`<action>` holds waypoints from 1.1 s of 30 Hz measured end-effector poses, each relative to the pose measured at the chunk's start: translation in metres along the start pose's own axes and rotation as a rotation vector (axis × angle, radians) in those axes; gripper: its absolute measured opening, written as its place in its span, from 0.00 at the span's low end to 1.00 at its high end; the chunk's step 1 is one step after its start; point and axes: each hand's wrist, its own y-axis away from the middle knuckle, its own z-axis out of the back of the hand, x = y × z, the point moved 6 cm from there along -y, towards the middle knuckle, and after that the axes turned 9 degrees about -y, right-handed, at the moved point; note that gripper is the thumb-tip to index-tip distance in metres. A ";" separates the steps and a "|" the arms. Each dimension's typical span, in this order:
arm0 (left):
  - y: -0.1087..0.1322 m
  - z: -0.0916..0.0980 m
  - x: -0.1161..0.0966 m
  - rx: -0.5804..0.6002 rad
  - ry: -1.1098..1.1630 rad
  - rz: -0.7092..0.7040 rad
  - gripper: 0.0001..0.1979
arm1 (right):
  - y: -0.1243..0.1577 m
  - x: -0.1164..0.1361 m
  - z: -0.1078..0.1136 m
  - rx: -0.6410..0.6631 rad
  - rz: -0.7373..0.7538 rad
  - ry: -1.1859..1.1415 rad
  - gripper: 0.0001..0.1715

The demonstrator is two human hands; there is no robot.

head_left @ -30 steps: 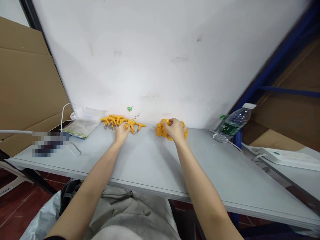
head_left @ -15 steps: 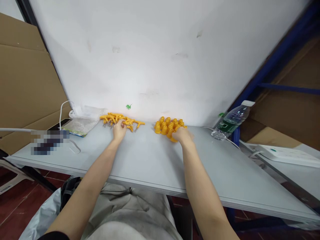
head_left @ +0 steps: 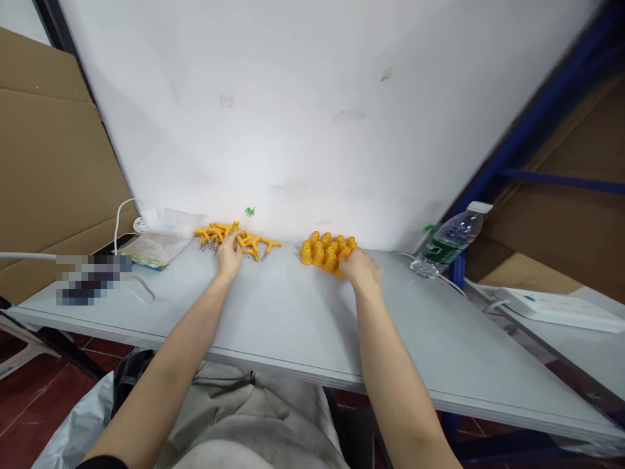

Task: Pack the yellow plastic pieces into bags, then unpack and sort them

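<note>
My left hand point(head_left: 229, 255) is closed at a heap of yellow T-handled corkscrews point(head_left: 254, 242) with spiral metal shafts, left of the middle of the table. One corkscrew point(head_left: 236, 226) rises at its fingertips, partly hidden by the hand. Over at the right, several small yellow plastic cups point(head_left: 318, 256) stand close together with their narrow ends up. At the near right edge of this group my right hand point(head_left: 362, 266) has its fingers curled on a cup point(head_left: 341, 271), mostly covered by the hand.
On the grey table point(head_left: 288, 312), a clear plastic bag point(head_left: 159, 247) lies left and a tilted water bottle point(head_left: 446, 241) leans right. A white wall panel point(head_left: 303, 130) closes off the back. A white power strip point(head_left: 561, 308) lies on the right-hand surface.
My left hand has shifted slightly among the corkscrews, and one handle now sticks up by its fingers. My right hand stays at the cups, its fingers curled at the near edge.
</note>
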 end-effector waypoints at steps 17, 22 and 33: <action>-0.023 -0.047 0.002 0.320 -0.386 -0.128 0.24 | 0.039 0.080 -0.013 -0.005 0.432 -0.085 0.17; -0.032 -0.045 0.005 0.296 -0.387 -0.070 0.19 | 0.039 0.078 -0.015 0.013 0.434 -0.107 0.18; 0.001 -0.014 0.017 0.126 -0.246 -0.112 0.17 | 0.039 0.072 -0.025 -0.003 0.390 -0.086 0.26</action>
